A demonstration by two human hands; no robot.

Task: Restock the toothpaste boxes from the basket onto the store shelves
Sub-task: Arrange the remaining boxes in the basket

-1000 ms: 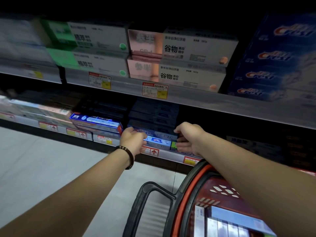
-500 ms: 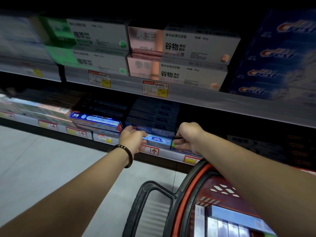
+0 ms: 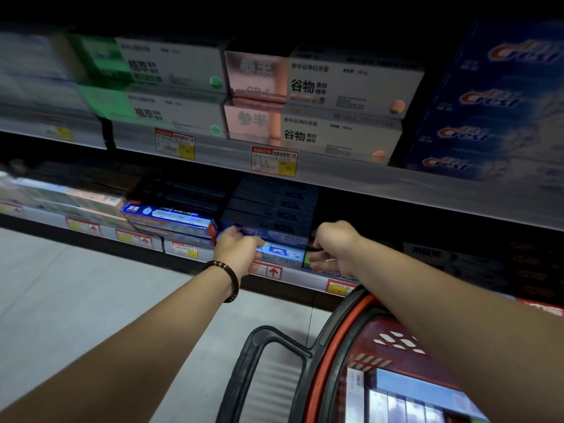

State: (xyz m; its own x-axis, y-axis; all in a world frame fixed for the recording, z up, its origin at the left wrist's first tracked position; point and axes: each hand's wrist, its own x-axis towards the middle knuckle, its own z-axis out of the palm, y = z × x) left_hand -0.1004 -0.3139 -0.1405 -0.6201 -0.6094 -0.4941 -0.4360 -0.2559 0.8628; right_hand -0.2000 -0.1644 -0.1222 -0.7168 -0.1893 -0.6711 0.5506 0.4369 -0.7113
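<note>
**Both hands at a toothpaste box on the lower shelf**

Left hand (image 3: 239, 253), beaded bracelet (image 3: 230, 277) on the wrist, wraps thumb and fingers round the left end of a light-blue toothpaste box (image 3: 282, 254). The box lies flat, long side out, at the front edge of the lower shelf (image 3: 305, 280), right under a stack of dark blue boxes (image 3: 271, 209).

Right hand (image 3: 335, 248) is at the box's right end, fingers curled, by a green patch. The contact is in shadow, so cannot tell if it grips or only touches.

Just left of the held box is a blue-and-white box (image 3: 171, 216) with a red end. Price tags (image 3: 271, 271) with red arrows run along the shelf lip.

Upper shelf (image 3: 351, 181) carries green-and-white boxes (image 3: 164, 83), pink-and-white boxes (image 3: 320, 102) and blue Crest boxes (image 3: 488, 117), each kind stacked.

Red basket (image 3: 328, 340) with black handle (image 3: 241, 370) sits low right, under the right forearm, with spare boxes (image 3: 396, 401) lying inside. Grey floor (image 3: 91, 300) below.
</note>
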